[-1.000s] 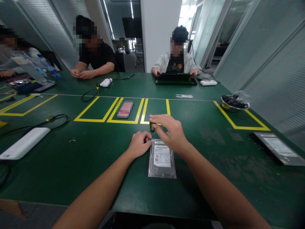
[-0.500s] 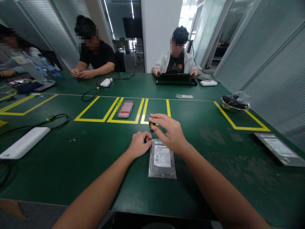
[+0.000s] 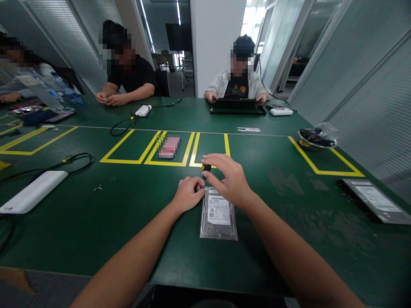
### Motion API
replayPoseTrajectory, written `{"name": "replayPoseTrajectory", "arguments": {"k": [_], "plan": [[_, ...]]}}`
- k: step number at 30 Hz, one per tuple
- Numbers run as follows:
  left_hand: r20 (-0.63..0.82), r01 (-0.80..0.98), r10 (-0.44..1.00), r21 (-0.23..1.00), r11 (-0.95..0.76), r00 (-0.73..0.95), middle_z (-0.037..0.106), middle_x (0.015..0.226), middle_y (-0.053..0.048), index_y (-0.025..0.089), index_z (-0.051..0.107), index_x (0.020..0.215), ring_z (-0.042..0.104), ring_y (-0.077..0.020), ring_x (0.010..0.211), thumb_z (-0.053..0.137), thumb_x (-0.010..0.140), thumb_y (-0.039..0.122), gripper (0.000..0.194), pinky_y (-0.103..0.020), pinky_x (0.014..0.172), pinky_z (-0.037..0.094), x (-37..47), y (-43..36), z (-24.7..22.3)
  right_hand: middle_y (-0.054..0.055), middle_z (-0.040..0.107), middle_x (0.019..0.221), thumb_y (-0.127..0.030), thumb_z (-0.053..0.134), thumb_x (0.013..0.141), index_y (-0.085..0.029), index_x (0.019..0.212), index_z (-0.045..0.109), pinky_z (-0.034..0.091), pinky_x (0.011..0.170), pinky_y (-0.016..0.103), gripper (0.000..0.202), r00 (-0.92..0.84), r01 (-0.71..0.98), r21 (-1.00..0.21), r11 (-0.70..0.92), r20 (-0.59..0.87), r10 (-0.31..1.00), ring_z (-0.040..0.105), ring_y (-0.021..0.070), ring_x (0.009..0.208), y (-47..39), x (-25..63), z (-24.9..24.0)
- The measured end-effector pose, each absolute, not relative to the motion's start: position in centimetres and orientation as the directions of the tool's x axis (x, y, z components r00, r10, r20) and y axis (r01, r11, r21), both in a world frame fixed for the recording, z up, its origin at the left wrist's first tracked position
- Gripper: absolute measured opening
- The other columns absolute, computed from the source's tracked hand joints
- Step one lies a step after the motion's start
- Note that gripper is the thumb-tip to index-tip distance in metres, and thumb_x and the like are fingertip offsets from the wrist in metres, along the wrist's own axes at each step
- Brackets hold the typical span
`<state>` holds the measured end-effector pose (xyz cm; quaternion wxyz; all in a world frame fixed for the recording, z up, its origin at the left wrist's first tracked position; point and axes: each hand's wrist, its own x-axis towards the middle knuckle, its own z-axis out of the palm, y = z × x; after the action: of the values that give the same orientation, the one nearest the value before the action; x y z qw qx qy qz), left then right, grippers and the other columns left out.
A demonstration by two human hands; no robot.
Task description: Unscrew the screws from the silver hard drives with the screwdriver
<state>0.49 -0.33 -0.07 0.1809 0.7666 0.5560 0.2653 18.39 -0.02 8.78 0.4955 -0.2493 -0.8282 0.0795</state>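
Note:
A silver hard drive (image 3: 219, 216) with a white label lies flat on the green table, one short side facing me. At its far left corner is my left hand (image 3: 189, 193), fingers curled together; what they pinch, if anything, is hidden. Just above that corner my right hand (image 3: 229, 175) grips the black-and-yellow handle of a screwdriver (image 3: 206, 167) between thumb and fingers. The handle stands roughly upright, and its lower end is lost behind my fingers.
Yellow tape marks the table (image 3: 128, 239). A pink phone-like item (image 3: 169, 147) lies ahead. White power strips (image 3: 34, 192) with cables are left. On the right are a bowl of dark items (image 3: 317, 139) and another drive-like metal unit (image 3: 375, 201). Several people sit opposite; one holds a black tray (image 3: 237, 107).
The screwdriver handle has turned a little in my right fingers, showing less of its yellow part. My left hand and the hard drive stay put.

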Motion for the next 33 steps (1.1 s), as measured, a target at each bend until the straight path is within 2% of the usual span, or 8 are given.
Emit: {"name": "replayPoseTrajectory", "arguments": {"k": [4, 9, 11, 20, 26, 29, 33], "plan": [[0.206, 0.738, 0.944, 0.588, -0.330, 0.258, 0.060, 0.068, 0.003, 0.021, 0.062, 0.081, 0.052, -0.0181, 0.070, 0.061, 0.078, 0.024, 0.005, -0.030, 0.067, 0.033, 0.42, -0.32, -0.06, 0.008, 0.065, 0.098, -0.020, 0.064, 0.087, -0.017, 0.100, 0.067, 0.054, 0.083, 0.035, 0.013, -0.315, 0.376, -0.409, 0.831, 0.787, 0.530, 0.062, 0.0180, 0.094, 0.16, 18.45, 8.63], [0.199, 0.738, 0.947, 0.593, -0.321, 0.252, 0.060, 0.068, 0.003, 0.021, 0.063, 0.082, 0.052, -0.0179, 0.070, 0.060, 0.078, 0.026, 0.007, -0.030, 0.070, 0.034, 0.45, -0.46, 0.23, 0.009, 0.069, 0.112, -0.009, 0.050, 0.091, -0.017, 0.109, 0.065, 0.051, 0.097, 0.040, 0.025, -0.374, 0.313, -0.412, 0.856, 0.775, 0.510, 0.063, 0.0190, 0.111, 0.07, 18.47, 8.79], [0.192, 0.740, 0.948, 0.592, -0.318, 0.254, 0.060, 0.068, 0.003, 0.021, 0.063, 0.082, 0.053, -0.0180, 0.070, 0.060, 0.078, 0.026, 0.007, -0.031, 0.070, 0.034, 0.48, -0.50, 0.29, 0.010, 0.068, 0.114, -0.008, 0.048, 0.091, -0.016, 0.111, 0.066, 0.051, 0.097, 0.040, 0.028, -0.376, 0.313, -0.420, 0.852, 0.769, 0.517, 0.062, 0.0191, 0.113, -0.04, 18.45, 8.85], [0.200, 0.760, 0.946, 0.563, -0.323, 0.254, 0.060, 0.068, 0.002, 0.021, 0.062, 0.080, 0.052, -0.0190, 0.070, 0.060, 0.080, 0.027, 0.007, -0.031, 0.068, 0.033, 0.51, -0.52, 0.06, 0.008, 0.052, 0.096, -0.014, 0.052, 0.090, -0.015, 0.119, 0.066, 0.052, 0.078, 0.037, 0.033, -0.365, 0.373, -0.370, 0.851, 0.784, 0.502, 0.053, 0.0177, 0.090, -0.10, 18.38, 8.66], [0.187, 0.759, 0.948, 0.567, -0.319, 0.258, 0.061, 0.069, 0.002, 0.021, 0.062, 0.082, 0.053, -0.0190, 0.071, 0.060, 0.079, 0.026, 0.006, -0.031, 0.070, 0.035, 0.53, -0.55, 0.34, 0.012, 0.058, 0.121, -0.011, 0.045, 0.092, -0.019, 0.120, 0.063, 0.051, 0.093, 0.041, 0.034, -0.406, 0.337, -0.385, 0.859, 0.764, 0.502, 0.057, 0.0199, 0.111, -0.11, 18.46, 8.86], [0.176, 0.756, 0.950, 0.576, -0.311, 0.257, 0.062, 0.069, 0.003, 0.021, 0.063, 0.083, 0.054, -0.0188, 0.072, 0.060, 0.079, 0.025, 0.007, -0.031, 0.070, 0.036, 0.53, -0.57, 0.45, 0.009, 0.065, 0.114, -0.010, 0.043, 0.094, -0.019, 0.119, 0.063, 0.051, 0.091, 0.038, 0.033, -0.423, 0.326, -0.392, 0.860, 0.754, 0.503, 0.060, 0.0182, 0.108, -0.09, 18.45, 8.88], [0.178, 0.753, 0.951, 0.581, -0.309, 0.253, 0.063, 0.071, 0.002, 0.021, 0.063, 0.084, 0.054, -0.0188, 0.072, 0.060, 0.079, 0.025, 0.008, -0.031, 0.070, 0.036, 0.51, -0.52, 0.39, 0.006, 0.065, 0.094, -0.023, 0.061, 0.091, -0.017, 0.101, 0.066, 0.051, 0.081, 0.034, 0.012, -0.354, 0.394, -0.402, 0.826, 0.763, 0.540, 0.060, 0.0173, 0.090, 0.07, 18.46, 8.77]]}}
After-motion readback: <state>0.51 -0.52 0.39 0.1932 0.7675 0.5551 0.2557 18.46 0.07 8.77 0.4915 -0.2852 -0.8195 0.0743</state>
